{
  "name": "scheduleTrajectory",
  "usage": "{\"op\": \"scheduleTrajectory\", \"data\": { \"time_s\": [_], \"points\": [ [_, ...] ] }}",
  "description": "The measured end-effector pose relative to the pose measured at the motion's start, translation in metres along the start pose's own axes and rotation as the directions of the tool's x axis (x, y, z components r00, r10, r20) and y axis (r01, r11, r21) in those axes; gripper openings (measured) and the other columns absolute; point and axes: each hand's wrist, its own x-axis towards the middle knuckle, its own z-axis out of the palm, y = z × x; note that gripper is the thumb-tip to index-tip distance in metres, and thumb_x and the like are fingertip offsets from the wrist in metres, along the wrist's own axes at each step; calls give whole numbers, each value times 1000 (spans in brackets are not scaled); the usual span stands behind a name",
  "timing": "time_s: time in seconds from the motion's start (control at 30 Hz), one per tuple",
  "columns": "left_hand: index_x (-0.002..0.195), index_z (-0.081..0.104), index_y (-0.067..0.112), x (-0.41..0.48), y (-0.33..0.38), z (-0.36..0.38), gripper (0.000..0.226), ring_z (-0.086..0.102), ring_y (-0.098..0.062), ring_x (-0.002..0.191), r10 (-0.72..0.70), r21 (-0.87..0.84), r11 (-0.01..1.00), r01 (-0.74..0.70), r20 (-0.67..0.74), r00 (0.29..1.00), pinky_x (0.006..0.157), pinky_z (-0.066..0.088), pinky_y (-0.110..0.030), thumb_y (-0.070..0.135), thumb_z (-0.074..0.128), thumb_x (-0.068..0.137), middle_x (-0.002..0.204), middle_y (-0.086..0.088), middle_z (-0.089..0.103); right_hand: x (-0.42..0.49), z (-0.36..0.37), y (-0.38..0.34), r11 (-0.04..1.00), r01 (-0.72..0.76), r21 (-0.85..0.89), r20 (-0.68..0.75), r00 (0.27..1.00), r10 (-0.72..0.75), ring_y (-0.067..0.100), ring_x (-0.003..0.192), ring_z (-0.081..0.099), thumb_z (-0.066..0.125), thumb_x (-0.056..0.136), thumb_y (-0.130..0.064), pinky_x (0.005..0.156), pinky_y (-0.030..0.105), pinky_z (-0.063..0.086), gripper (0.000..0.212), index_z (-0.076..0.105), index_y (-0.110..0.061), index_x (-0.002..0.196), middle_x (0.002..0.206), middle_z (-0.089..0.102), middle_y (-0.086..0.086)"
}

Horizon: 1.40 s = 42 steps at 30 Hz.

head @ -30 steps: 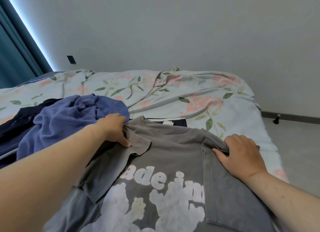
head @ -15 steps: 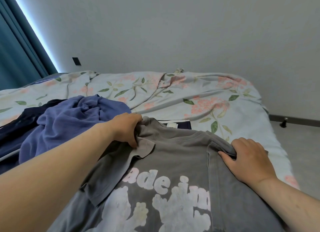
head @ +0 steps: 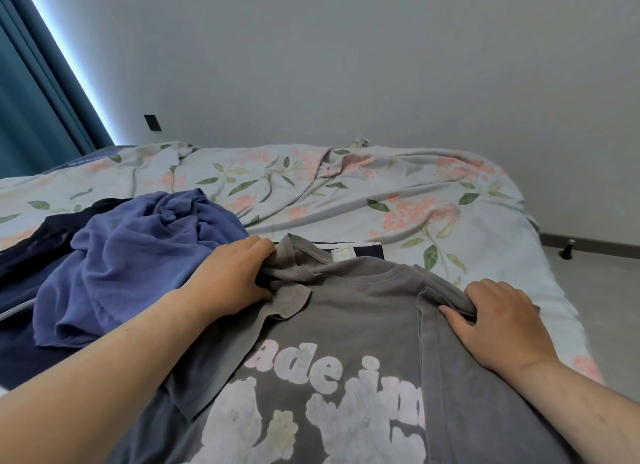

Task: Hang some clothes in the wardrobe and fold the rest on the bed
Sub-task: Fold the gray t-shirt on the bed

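Note:
A grey T-shirt [head: 363,311] with pale printed letters lies spread on the bed, its two sides folded inward. My left hand [head: 232,276] grips the shirt's left shoulder fold near the collar. My right hand [head: 498,325] grips the right shoulder fold, thumb on top of the cloth. Under the collar end lies a folded dark navy garment [head: 363,250] with a white label.
A crumpled blue garment [head: 138,255] lies on a dark navy one [head: 20,273] at my left. The bed carries a floral sheet [head: 346,193]. A teal curtain [head: 31,110] hangs far left. Bare floor [head: 602,290] with a door stop lies to the right.
Both hands have slid the grey T-shirt's shoulders a little farther up the bed toward the navy garment, and the view has tilted up slightly.

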Motion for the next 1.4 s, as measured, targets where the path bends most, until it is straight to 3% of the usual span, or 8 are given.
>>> {"op": "scheduleTrajectory", "data": {
  "time_s": [0.33, 0.5, 0.6, 0.83, 0.93, 1.07, 1.2, 1.4],
  "points": [
    [122, 60, 24, -25, 0, 7, 56, 61, -28, 83, -29, 31, 999, 34, -147, 989, 70, 46, -37, 41, 72, 71, 91, 0, 66, 0, -1, 0, 1000, -4, 21, 10, 1000, 4, 17, 57, 38, 74, 79, -41, 60, 35, 34, 51, 30, -26, 59, 58, 36, -10],
    [124, 65, 23, -37, 6, -7, 53, 61, -20, 84, -110, -187, 979, 80, -156, 982, 79, 50, -39, 34, 60, 72, 89, 4, 70, 0, -3, -1, 999, -13, 30, 23, 1000, 12, 17, 58, 39, 71, 80, -44, 60, 35, 34, 49, 30, -26, 60, 59, 37, -10],
    [126, 61, 29, -38, 8, -11, 52, 59, -9, 91, -175, -389, 915, 108, -140, 975, 82, 46, -24, 15, 68, 76, 96, 18, 65, 0, -3, -2, 999, -15, 42, 18, 1000, 14, 18, 58, 39, 71, 80, -44, 60, 35, 34, 49, 29, -27, 60, 59, 37, -10],
    [88, 58, 29, -34, -5, -12, 25, 54, -19, 74, 27, 25, 999, -28, 33, 999, 66, 40, -35, 36, 69, 67, 81, 12, 53, 0, -3, 0, 999, -22, 48, 26, 999, 21, 20, 59, 41, 70, 81, -44, 61, 35, 34, 48, 32, -25, 60, 59, 38, -9],
    [72, 42, 31, -28, -12, -14, 33, 42, -21, 58, 82, 134, 988, -79, -17, 997, 59, 33, -32, 20, 72, 63, 65, 13, 38, 0, -3, -2, 998, -24, 51, 21, 1000, 23, 20, 58, 41, 70, 81, -43, 60, 34, 33, 48, 30, -26, 60, 59, 37, -9],
    [87, 64, 17, -28, -4, -27, 19, 50, -27, 61, 38, 128, 991, -27, -88, 995, 52, 34, -31, 6, 74, 74, 85, -4, 54, -1, -8, -3, 999, -25, 42, 22, 999, 24, 21, 61, 41, 71, 81, -43, 62, 35, 34, 45, 35, -24, 63, 62, 39, -8],
    [105, 56, 6, -43, 9, -42, 36, 46, -28, 70, -91, 12, 995, 94, -172, 981, 51, 43, -36, -11, 63, 74, 122, -20, 46, -1, -24, -11, 1000, -9, -16, 53, 999, 10, 22, 61, 39, 74, 80, -35, 62, 35, 31, 41, 38, -20, 66, 64, 39, -5],
    [85, 57, 9, -77, 6, -56, 17, 53, -33, 71, -142, -17, 990, 142, -71, 987, 56, 38, -37, -3, 62, 74, 89, -12, 57, -23, -64, -22, 986, -62, 154, 282, 959, 17, 28, 79, 49, 60, 88, -17, 66, 37, 36, 15, 45, -19, 84, 86, 45, -2]
  ]
}}
